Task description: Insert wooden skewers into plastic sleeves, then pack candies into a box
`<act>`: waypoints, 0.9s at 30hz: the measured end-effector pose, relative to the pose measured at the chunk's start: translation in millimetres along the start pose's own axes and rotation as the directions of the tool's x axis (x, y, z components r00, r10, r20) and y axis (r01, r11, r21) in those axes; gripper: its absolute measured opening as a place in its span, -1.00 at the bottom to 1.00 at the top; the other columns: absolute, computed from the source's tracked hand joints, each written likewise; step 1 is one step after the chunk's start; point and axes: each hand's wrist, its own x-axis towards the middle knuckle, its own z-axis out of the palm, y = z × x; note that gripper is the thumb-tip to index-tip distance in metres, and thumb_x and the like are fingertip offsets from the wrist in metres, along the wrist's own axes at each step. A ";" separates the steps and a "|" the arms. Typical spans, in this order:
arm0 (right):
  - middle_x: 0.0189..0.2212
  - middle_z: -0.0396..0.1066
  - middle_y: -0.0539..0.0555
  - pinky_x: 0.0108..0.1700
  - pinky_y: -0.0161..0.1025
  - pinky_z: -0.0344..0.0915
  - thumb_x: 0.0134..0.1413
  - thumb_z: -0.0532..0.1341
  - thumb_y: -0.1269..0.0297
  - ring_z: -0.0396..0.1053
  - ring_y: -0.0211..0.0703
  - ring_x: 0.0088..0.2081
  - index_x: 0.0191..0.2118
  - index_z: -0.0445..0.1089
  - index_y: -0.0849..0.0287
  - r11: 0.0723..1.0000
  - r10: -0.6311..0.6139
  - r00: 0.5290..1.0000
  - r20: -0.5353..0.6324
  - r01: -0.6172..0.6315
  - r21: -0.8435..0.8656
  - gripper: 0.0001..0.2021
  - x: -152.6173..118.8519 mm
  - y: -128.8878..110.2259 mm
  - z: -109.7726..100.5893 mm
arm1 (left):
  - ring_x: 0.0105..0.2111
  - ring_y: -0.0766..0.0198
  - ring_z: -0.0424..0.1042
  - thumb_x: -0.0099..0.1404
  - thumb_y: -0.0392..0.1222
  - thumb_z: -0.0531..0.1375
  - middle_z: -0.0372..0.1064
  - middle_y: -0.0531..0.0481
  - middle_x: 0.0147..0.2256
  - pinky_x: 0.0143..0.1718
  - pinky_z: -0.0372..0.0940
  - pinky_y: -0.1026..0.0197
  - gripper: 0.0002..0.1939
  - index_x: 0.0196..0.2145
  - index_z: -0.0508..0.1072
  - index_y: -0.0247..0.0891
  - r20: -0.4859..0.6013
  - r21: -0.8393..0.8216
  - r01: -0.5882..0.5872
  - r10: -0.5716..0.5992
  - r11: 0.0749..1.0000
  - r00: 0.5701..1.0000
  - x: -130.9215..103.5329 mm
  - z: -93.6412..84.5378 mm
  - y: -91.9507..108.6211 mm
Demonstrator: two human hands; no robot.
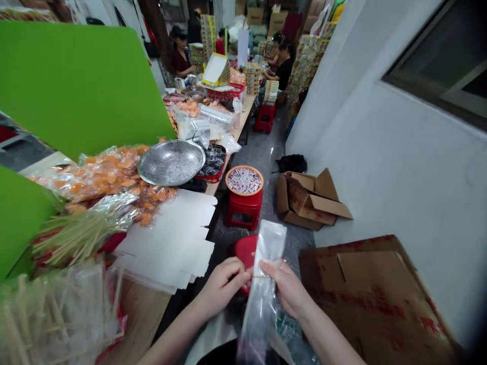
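Gripped the clear sleeves (271,241) in the right hand (291,286) beyond the worktop's (146,306) right edge, pinching the band (262,277) with the left hand (226,286) (best gently, against creasing).

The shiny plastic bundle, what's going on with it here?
A person is holding the shiny plastic bundle in their right hand. Their left hand is curled close beside it, at the thin band that crosses it. On the table to their left are white card sheets and a metal bowl. Ahead, an orange-rimmed tub of little packets sits on a red stool.
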 end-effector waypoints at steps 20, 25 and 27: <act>-0.46 0.38 0.01 -0.34 -0.26 0.24 0.01 0.16 0.02 0.33 -0.15 -0.40 -0.27 0.33 0.19 0.745 -0.321 0.945 -0.068 0.207 -0.634 -0.69 13.3 -16.2 -15.1 | -0.40 0.20 0.47 0.11 -0.07 0.25 0.39 -0.04 -0.28 -0.34 0.32 0.14 -0.54 -0.05 0.30 -0.24 0.143 -0.625 0.428 -0.444 0.653 0.885 1.9 35.2 -5.2; -0.64 0.15 -0.09 -0.45 -0.32 0.01 0.11 0.04 -0.07 0.14 -0.26 -0.54 -0.55 0.13 0.13 0.499 -0.440 0.890 -0.121 0.130 -0.857 -0.61 13.4 -15.0 -21.9 | -0.43 0.24 0.47 0.10 -0.07 0.26 0.42 -0.04 -0.31 -0.35 0.34 0.15 -0.48 -0.01 0.26 -0.24 0.138 -0.621 0.418 -0.432 0.663 0.891 2.1 34.7 -5.5; -0.65 0.12 -0.09 -0.46 -0.32 -0.01 0.11 0.03 -0.09 0.12 -0.26 -0.54 -0.57 0.09 0.13 0.472 -0.434 0.894 -0.110 0.122 -0.873 -0.58 15.1 -16.3 -23.2 | -0.44 0.23 0.47 0.08 -0.08 0.28 0.45 -0.08 -0.31 -0.37 0.32 0.18 -0.47 -0.01 0.26 -0.25 0.154 -0.616 0.421 -0.422 0.666 0.893 2.5 34.5 -8.0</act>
